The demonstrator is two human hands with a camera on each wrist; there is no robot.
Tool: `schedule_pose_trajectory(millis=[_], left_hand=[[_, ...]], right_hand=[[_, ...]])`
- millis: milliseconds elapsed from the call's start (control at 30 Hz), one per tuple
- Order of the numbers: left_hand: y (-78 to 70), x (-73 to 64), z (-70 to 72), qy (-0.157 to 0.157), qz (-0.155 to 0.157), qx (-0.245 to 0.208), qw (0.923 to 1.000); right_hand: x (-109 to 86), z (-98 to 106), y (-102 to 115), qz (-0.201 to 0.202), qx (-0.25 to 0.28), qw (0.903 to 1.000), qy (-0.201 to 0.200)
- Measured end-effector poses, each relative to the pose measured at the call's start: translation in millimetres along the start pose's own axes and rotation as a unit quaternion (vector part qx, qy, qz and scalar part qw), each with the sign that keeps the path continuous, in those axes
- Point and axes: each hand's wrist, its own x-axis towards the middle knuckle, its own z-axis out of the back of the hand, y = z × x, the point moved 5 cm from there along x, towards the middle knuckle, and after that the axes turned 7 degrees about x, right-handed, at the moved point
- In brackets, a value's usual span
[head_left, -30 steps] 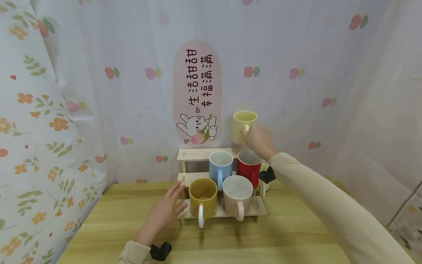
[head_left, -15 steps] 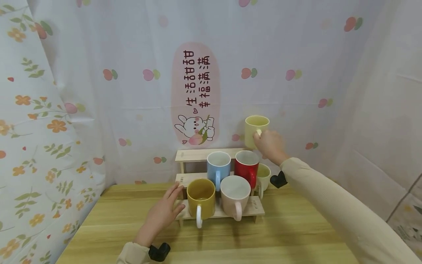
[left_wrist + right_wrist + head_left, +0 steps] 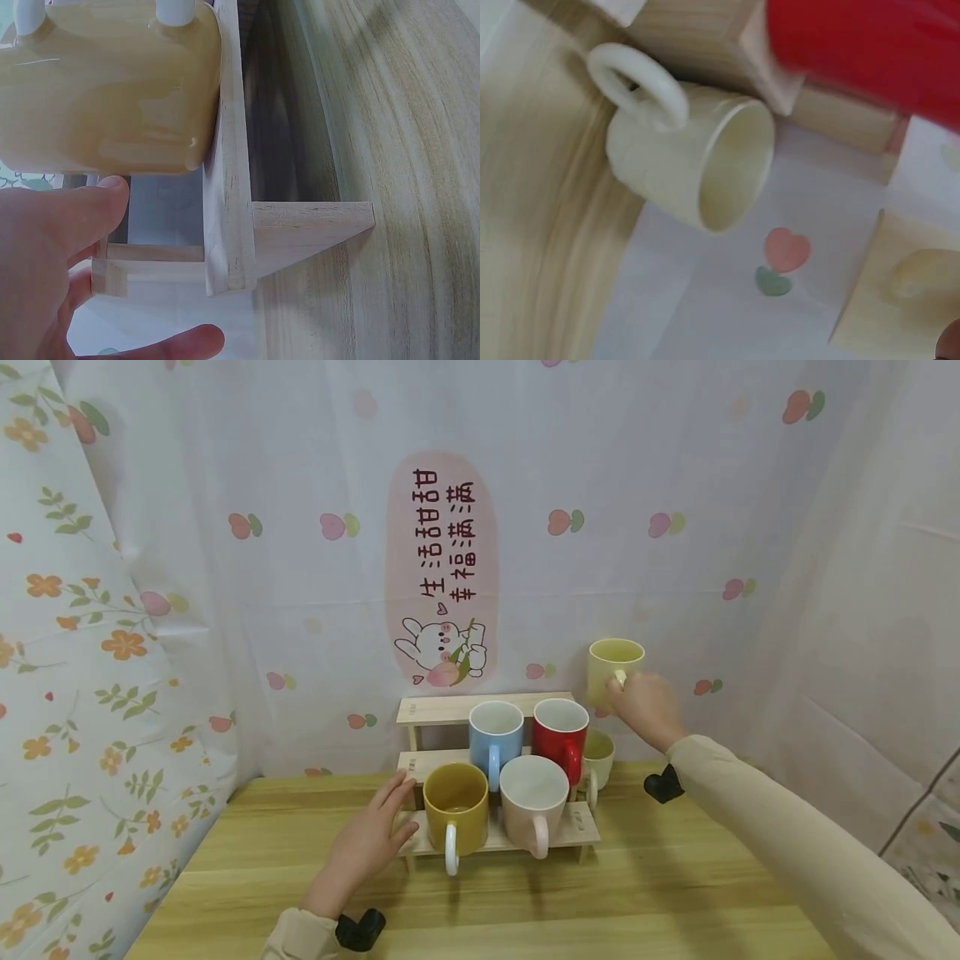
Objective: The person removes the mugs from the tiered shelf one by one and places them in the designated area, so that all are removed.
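Observation:
My right hand grips a pale yellow mug by its handle, upright in the air past the rack's right end. In the right wrist view part of this mug shows at the lower right. My left hand lies with loosely extended fingers at the left end of a stepped wooden rack. Its thumb is right beside the mustard mug in the left wrist view. That mustard mug and a pale pink mug stand on the lowest step.
A light blue mug and a red mug stand on the middle step. On the wooden table, a cream mug stands by the rack's right side. A printed curtain hangs close behind the rack.
My right hand has carried the pale yellow mug rightward and slightly down, from over the rack's top step to beyond its right end. My left hand has stayed at the rack.

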Motion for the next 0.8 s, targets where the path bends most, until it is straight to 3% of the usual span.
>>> schedule_pose_trajectory(millis=[400,800], left_hand=[[-0.8,0.5,1.2,0.007,0.003,-0.003,1.0],[-0.3,0.5,1.4,0.0,-0.003,0.001,1.0]], right_hand=[[-12.5,-4,-33,-0.024,-0.03,0.9992,-0.011],[-29.9,-16,-63,-0.024,-0.001,0.9995,0.021]])
